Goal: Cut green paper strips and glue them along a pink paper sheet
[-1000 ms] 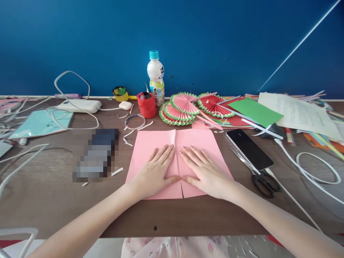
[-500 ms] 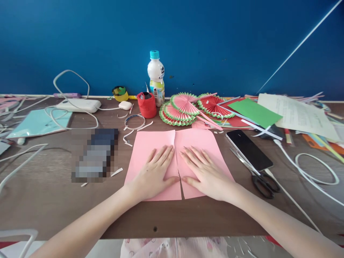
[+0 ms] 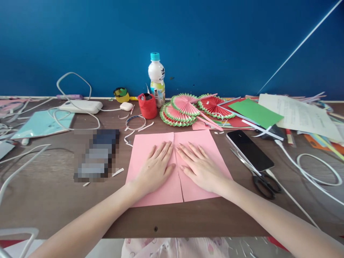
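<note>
Two pieces of pink paper lie side by side on the brown table, with a thin, uneven gap between their facing edges. My left hand (image 3: 157, 168) rests flat on the left pink paper (image 3: 158, 199), fingers stretched out and pointing away from me. On the right pink paper (image 3: 199, 191) my right hand (image 3: 200, 166) lies flat too, its fingers spread and its fingertips close to the seam. Neither hand grips anything. Both palms hide the middle of the papers.
Scissors (image 3: 266, 184) and a black phone (image 3: 249, 150) lie right of the paper. Behind it are folded paper fans (image 3: 180, 111), a red tape roll (image 3: 147, 106) and a bottle (image 3: 157, 80). A pixelated dark object (image 3: 99, 154) lies left, near a white power bank (image 3: 80, 106).
The two paper pieces have come closer together, and the gap at the near end has narrowed. Both hands have shifted slightly with them and remain flat.
</note>
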The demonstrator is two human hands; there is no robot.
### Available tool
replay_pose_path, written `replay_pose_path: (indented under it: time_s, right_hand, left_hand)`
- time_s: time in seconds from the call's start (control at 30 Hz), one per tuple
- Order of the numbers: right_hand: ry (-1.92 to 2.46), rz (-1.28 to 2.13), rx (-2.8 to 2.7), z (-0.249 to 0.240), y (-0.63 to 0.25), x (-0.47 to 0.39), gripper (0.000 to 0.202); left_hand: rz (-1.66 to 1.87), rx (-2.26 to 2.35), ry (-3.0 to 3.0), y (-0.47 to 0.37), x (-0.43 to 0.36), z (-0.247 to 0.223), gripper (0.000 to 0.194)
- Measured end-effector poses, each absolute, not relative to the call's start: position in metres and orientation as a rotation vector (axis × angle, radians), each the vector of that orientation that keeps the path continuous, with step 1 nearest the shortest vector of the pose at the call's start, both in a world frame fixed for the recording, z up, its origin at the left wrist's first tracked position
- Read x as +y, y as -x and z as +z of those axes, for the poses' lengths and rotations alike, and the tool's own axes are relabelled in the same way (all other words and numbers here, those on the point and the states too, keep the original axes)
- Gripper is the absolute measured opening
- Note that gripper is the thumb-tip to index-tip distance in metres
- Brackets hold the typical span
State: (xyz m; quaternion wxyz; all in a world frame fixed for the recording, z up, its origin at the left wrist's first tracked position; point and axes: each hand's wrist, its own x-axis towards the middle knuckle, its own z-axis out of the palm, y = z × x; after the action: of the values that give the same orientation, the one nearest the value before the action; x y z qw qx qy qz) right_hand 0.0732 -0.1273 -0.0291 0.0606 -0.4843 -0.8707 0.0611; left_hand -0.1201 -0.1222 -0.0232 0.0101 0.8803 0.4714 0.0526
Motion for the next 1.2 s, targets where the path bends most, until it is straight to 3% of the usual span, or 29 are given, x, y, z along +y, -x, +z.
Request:
replay_pose_path:
  time_s: [1.2]
  right_hand:
    - [1.343,0.091,-2.708,-0.029,-0.084,-0.127,0.055]
  left_hand:
    - [0.135,1.436,-2.749,0.126,-0.127,-0.019,0.056]
